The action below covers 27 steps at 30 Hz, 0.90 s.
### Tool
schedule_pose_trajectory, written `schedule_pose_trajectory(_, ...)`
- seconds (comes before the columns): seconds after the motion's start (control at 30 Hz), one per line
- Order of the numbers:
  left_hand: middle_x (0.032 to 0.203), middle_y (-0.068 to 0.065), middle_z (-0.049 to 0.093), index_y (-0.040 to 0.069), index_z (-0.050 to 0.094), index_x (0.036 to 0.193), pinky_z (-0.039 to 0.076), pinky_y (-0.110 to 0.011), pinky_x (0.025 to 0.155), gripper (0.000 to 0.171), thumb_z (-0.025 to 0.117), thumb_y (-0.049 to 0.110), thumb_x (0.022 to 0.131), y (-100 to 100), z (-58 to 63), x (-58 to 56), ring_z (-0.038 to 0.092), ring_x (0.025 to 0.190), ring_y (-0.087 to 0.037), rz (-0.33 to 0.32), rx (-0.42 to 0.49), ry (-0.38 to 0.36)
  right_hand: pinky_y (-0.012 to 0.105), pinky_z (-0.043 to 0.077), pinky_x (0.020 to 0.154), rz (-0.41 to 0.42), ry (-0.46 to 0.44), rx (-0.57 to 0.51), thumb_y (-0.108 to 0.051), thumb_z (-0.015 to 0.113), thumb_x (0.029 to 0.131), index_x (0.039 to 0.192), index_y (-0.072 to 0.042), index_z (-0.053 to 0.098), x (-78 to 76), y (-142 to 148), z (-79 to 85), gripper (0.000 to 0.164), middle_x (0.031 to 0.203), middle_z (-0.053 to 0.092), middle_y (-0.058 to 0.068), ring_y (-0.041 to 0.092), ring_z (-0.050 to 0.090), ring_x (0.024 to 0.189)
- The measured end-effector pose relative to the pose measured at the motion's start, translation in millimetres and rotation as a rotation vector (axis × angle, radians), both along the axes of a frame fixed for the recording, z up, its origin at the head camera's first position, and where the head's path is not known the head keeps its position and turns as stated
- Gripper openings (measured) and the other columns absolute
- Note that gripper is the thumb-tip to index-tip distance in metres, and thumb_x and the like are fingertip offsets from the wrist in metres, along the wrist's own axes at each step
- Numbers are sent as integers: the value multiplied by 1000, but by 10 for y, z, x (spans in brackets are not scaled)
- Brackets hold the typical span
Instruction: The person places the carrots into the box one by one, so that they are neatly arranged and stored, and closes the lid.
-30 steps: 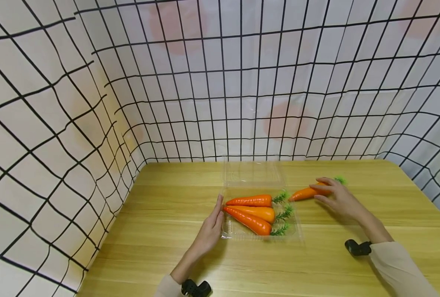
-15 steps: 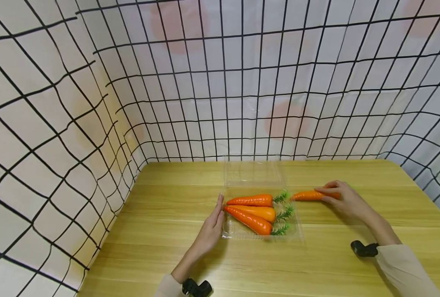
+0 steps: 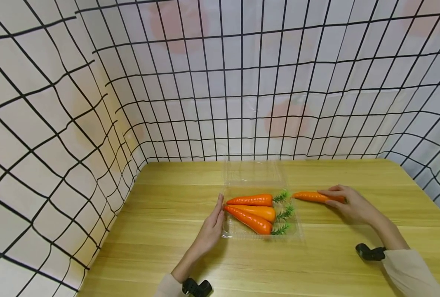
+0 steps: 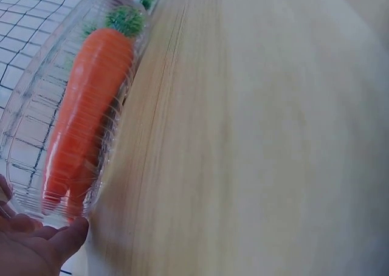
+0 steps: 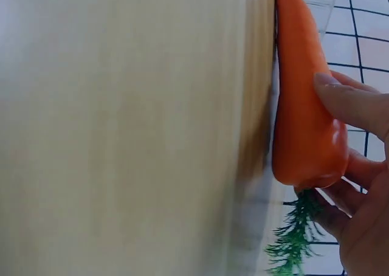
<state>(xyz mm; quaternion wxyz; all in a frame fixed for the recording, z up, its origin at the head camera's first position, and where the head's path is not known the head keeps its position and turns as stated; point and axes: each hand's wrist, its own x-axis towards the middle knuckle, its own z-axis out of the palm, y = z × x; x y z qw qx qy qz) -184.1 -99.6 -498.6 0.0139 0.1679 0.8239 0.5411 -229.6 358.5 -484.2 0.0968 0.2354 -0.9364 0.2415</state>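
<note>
My right hand (image 3: 353, 204) pinches an orange carrot (image 3: 309, 196) near its thick end, with the tip pointing left toward the container. In the right wrist view the thumb lies across the carrot (image 5: 307, 106), and its green top (image 5: 295, 233) hangs below the other fingers. A clear plastic clamshell container (image 3: 238, 232) stands with its lid raised at the back. Inside it are three carrots (image 3: 257, 213), tips left and green tops right. My left hand (image 3: 209, 231) rests its extended fingers along the container's left side; in the left wrist view its thumb touches the container's end.
The wooden table (image 3: 160, 214) spreads around the container. Behind it and at both sides rise white walls with a black grid (image 3: 238, 86). Black wrist cameras (image 3: 196, 287) sit on both wrists, near the beige sleeves.
My right hand has shifted right and slightly nearer on the carrot, which now lies more level, its green top hidden by the hand in the head view. The left hand stays at the container.
</note>
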Motion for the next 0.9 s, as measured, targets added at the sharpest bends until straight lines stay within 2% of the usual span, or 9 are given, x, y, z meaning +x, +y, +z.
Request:
schedule_pose_trajectory(0.13,173,-15,18,5,12,166,21,-53,127,56,32,10,114,1,3,0,25,157,-33,1,2,-1,31,51,82,-14,64,5,-10,75,94,129,-12,74,30,25,-46,35,115,71,10,21,61,103)
schedule_pose_trajectory(0.37,172,-16,18,5,12,166,21,-53,127,56,32,9,114,5,3,0,24,158,-33,3,-3,3,26,46,79,-59,50,-55,-14,75,95,130,-13,74,95,41,-32,35,115,69,10,12,55,103)
schedule_pose_trajectory(0.6,172,-18,17,7,10,166,21,-54,127,57,31,8,114,8,6,2,24,158,-35,0,-4,3,18,38,75,-53,72,-130,-10,72,97,133,-8,71,125,-6,68,36,115,65,9,-11,41,102)
schedule_pose_trajectory(0.9,172,-17,17,6,10,166,19,-53,128,56,31,9,114,7,3,5,24,158,-35,1,1,-1,20,35,67,-89,100,-203,-11,72,98,133,-11,72,183,-182,257,35,118,61,8,-7,42,96)
